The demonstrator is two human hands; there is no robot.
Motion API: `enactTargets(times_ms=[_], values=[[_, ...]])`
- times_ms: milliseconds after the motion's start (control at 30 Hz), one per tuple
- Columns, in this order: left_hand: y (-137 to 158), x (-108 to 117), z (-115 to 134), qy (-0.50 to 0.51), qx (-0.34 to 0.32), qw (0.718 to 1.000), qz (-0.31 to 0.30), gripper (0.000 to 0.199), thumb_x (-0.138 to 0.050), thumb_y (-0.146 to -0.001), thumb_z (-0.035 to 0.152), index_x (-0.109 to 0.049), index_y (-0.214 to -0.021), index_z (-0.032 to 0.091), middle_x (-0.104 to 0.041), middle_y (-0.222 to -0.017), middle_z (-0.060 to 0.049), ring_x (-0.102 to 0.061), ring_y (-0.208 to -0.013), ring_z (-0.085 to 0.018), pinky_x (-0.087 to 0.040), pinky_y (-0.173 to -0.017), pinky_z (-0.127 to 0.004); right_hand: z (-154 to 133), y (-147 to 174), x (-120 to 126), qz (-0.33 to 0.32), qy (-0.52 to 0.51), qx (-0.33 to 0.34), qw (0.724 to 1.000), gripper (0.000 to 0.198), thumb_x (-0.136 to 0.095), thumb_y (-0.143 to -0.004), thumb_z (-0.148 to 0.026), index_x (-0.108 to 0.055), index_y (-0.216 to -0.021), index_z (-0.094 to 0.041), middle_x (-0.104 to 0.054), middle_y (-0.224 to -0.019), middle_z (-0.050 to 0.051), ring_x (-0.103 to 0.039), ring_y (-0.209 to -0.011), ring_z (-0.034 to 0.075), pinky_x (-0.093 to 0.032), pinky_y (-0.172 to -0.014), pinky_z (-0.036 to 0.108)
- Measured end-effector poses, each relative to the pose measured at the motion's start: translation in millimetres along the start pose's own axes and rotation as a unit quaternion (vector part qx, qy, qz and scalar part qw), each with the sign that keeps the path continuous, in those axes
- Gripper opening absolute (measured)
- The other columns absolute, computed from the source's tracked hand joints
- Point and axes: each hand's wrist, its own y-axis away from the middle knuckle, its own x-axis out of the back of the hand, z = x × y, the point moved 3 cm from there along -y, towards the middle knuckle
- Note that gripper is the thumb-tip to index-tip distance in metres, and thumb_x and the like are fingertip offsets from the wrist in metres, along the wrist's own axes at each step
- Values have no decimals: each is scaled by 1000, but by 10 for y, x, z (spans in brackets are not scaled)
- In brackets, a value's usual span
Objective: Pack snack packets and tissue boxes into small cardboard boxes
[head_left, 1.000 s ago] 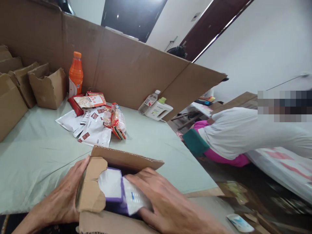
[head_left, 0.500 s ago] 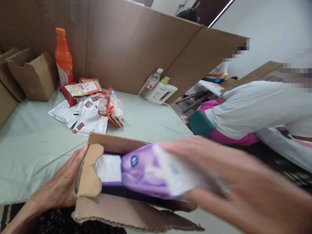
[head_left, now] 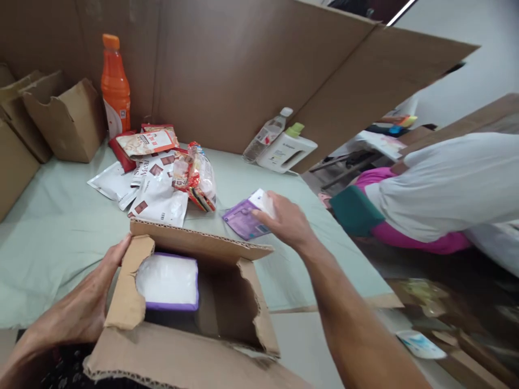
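Note:
My left hand (head_left: 87,297) grips the left end of an open cardboard box (head_left: 198,237), thumb near its top edge. Inside the box, at the left, stands a purple-and-white tissue pack (head_left: 170,281); the right part of the box shows its bare inner walls. Beyond the box's far right corner, my right hand (head_left: 286,219) is closed on the white end of a second purple-and-white tissue pack (head_left: 245,219), low over the green cloth. Whether that pack touches the cloth I cannot tell.
White and red snack packets (head_left: 162,189) lie in a pile behind the box. An orange drink bottle (head_left: 115,89), small cardboard boxes (head_left: 77,124), a clear bottle (head_left: 267,135) and a white detergent jug (head_left: 287,151) stand by the cardboard wall (head_left: 223,70). A person in white (head_left: 458,189) is at the right.
My right hand has carried one tissue pack out of the box, over its far side and down toward the cloth. My left hand stays on the box, and the view has shifted slightly.

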Motion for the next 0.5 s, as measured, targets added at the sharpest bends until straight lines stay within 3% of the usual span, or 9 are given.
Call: enactTargets(times_ms=[67,133,200,267,333,400,500], values=[[-3,-7,25,-8,-12,1000,-7,121,-78,-84,55,9,-169,42,-21,-178,-7,-39,-155,-45,-42,-124,-59,-98,193,217,92,-19,34,995,53,-64,-88,-45,-65,-132,-16,-68,-138,24,-60,-133,48,-47,-109,69],[-19,-8,38,-12,-15,1000,-6,117,-74,-88,55,10,-168,42,-21,-178,-9,-38,-155,-45,-42,-123,-60,-278,529,548,147,-88,93,981,43,-61,-97,-46,-65,-136,-29,-72,-134,15,-66,-125,40,-53,-104,64],[-40,-13,40,-6,-18,1000,-4,116,-72,-88,56,10,-169,40,-24,-177,-10,-39,-155,-45,-43,-122,-62,-594,890,785,73,-171,185,965,30,-56,-103,-36,-67,-131,-40,-78,-112,6,-75,-104,31,-63,-88,51],[-49,-27,22,11,-27,1000,1,116,-73,-87,59,6,-169,39,-26,-176,-10,-41,-153,-46,-45,-121,-61,-1026,1189,823,-42,-172,303,937,30,-59,-102,-27,-69,-128,-39,-80,-110,3,-77,-100,26,-65,-88,42],[-36,-59,-33,17,-43,999,8,117,-75,-85,60,4,-170,40,-24,-177,-8,-42,-152,-46,-47,-120,-60,-1422,1328,629,-159,-97,362,914,37,-65,-98,-26,-68,-135,-27,-76,-128,9,-73,-115,27,-62,-99,43],[-9,-105,-123,7,-54,998,23,119,-75,-84,59,5,-169,41,-21,-178,-7,-41,-153,-48,-47,-121,-61,-1688,1310,319,-253,-21,366,895,56,-70,-94,-31,-59,-147,-15,-67,-142,19,-66,-127,32,-57,-107,49],[18,-176,-250,11,-45,998,31,119,-76,-83,54,5,-169,41,-19,-178,-5,-37,-155,-48,-43,-123,-62,-1845,1188,-19,-312,25,353,882,77,-71,-91,-35,-45,-158,-8,-64,-143,24,-61,-131,37,-52,-111,56]])
